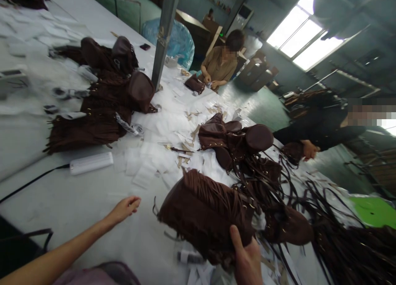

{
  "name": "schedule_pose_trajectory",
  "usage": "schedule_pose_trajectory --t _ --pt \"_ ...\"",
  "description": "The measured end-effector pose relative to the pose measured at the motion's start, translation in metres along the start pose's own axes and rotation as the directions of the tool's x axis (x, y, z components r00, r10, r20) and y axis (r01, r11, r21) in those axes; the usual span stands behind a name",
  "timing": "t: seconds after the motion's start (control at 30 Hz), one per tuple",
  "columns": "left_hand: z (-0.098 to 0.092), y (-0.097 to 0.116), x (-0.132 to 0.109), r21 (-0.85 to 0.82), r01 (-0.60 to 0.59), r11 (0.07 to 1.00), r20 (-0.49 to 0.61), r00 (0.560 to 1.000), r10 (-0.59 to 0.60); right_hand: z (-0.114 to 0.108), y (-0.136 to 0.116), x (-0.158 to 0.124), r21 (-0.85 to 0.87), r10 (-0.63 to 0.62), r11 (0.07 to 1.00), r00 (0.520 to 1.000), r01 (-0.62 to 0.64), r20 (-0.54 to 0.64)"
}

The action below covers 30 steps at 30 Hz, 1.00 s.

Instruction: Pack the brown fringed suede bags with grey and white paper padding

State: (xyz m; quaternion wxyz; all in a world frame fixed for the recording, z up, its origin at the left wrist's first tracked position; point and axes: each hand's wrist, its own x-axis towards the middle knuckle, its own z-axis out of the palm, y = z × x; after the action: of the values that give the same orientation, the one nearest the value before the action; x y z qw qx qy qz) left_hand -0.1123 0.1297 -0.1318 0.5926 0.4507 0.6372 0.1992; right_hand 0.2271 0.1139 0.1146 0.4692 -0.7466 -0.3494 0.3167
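Observation:
My right hand [249, 258] grips a dark brown fringed bag [204, 210], thumb on top, near the bag's right end; the fingers underneath are hidden. Over the white table, to the left of this bag, is my left hand [125, 208], its fingers curled together. Whether anything small is in them I cannot make out. Close to the held bag on its right lie more brown bags [287, 223] with long straps. A small wrapped piece [190, 257] sits just below the held bag.
A white power strip [92, 163] with a black cord lies left. Brown fringed bags [93, 120] are piled behind it. A metal post [165, 37] rises from the table. One co-worker [219, 64] handles a small bag across the table; another [321, 124] stands at right. Paper scraps lie about.

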Motion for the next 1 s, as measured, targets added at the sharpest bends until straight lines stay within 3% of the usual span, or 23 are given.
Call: schedule_pose_trajectory --t 0.07,0.13,0.23,0.27,0.3,0.4,0.47,0.57,0.7,0.83,1.0 --pt "-0.026 -0.006 0.007 0.020 0.016 1.000 -0.103 0.995 -0.013 -0.007 -0.031 -0.005 -0.218 -0.021 0.974 0.979 0.066 0.202" --pt "-0.051 -0.014 0.009 0.067 0.032 0.997 -0.224 0.974 -0.016 0.002 -0.049 -0.010 -0.339 -0.005 0.925 0.895 0.173 0.445" --pt "-0.078 -0.028 0.004 0.174 0.094 0.980 -0.400 0.916 -0.017 0.046 -0.044 -0.014 -0.374 0.050 0.860 0.672 0.347 0.739" --pt "-0.082 -0.031 0.001 0.213 0.116 0.970 -0.437 0.899 -0.011 0.065 -0.034 -0.015 -0.368 0.049 0.841 0.622 0.396 0.781" --pt "-0.083 -0.034 -0.002 0.252 0.132 0.959 -0.460 0.888 -0.002 0.086 -0.022 -0.015 -0.369 0.031 0.815 0.603 0.447 0.797" --pt "-0.072 -0.038 -0.008 0.357 0.142 0.923 -0.464 0.885 0.043 0.134 0.018 -0.012 -0.357 -0.119 0.767 0.666 0.533 0.737" --pt "-0.061 -0.039 -0.009 0.398 0.147 0.905 -0.453 0.890 0.055 0.145 0.040 -0.006 -0.334 -0.152 0.786 0.686 0.521 0.712" --pt "-0.055 -0.038 -0.008 0.398 0.164 0.903 -0.437 0.899 0.029 0.130 0.067 -0.001 -0.342 -0.144 0.837 0.775 0.427 0.616" --pt "-0.063 -0.035 -0.005 0.292 0.180 0.939 -0.420 0.906 -0.043 0.093 0.105 -0.016 -0.359 -0.022 0.912 0.894 0.201 0.447" --pt "-0.074 -0.015 -0.005 0.123 0.100 0.987 -0.392 0.919 -0.044 0.094 0.141 -0.040 -0.249 0.128 0.968 0.916 -0.032 0.379" --pt "-0.073 0.043 -0.009 -0.173 -0.082 0.982 -0.201 0.978 0.047 0.147 0.157 -0.043 -0.022 0.292 0.951 0.876 -0.307 0.384"
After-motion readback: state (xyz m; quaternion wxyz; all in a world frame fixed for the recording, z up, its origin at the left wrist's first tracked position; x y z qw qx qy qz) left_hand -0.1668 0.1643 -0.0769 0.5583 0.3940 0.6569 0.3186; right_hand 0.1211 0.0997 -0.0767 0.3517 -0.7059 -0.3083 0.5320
